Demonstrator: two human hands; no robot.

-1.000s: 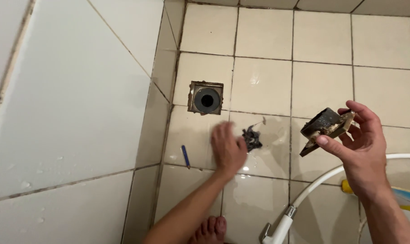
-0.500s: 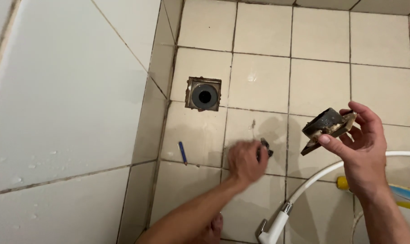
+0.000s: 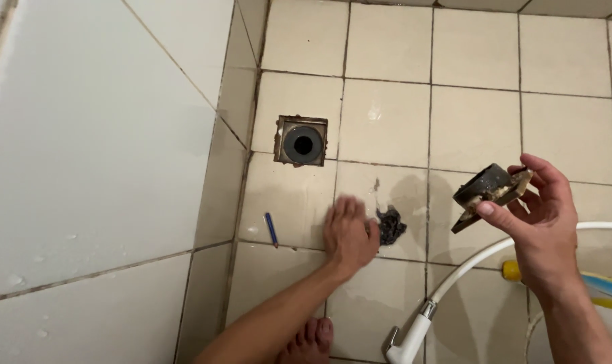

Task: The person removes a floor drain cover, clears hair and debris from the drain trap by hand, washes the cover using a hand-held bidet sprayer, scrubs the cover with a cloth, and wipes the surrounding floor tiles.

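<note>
While the right hand (image 3: 545,222) holds a dirty square drain cover (image 3: 489,192) up above the tiled floor (image 3: 478,121), the left hand (image 3: 348,232) reaches down to a dark wet clump of debris (image 3: 390,224) lying on a tile below the open floor drain (image 3: 302,141). The right fingers (image 3: 542,168) are clamped on the cover, thumb under one edge and fingertips over the far side. The left hand is motion-blurred, its fingers loosely curled beside the clump, apparently touching its left edge; whether they have closed on any of it I cannot tell.

The clump looks soft, soggy and light, probably matted hair or grime, so it would likely squash and smear or come apart under a pinch; scooping from beneath or gathering it whole from the sides seems the surer hold. The cover appears rigid and fairly solid, crusted with brownish residue, possibly slick where wet; its edges, as gripped now, look like the best place to take it.

A small blue stick-like object (image 3: 271,229) lies left of the hand; what it is cannot be made out. A white hose with spray head (image 3: 414,334) curves in from the right, and a yellow and blue item (image 3: 589,286) is cut off by the frame edge and partly hidden by the wrist. A bare foot (image 3: 309,340) shows at the bottom. The cover's underside is mostly hidden
</note>
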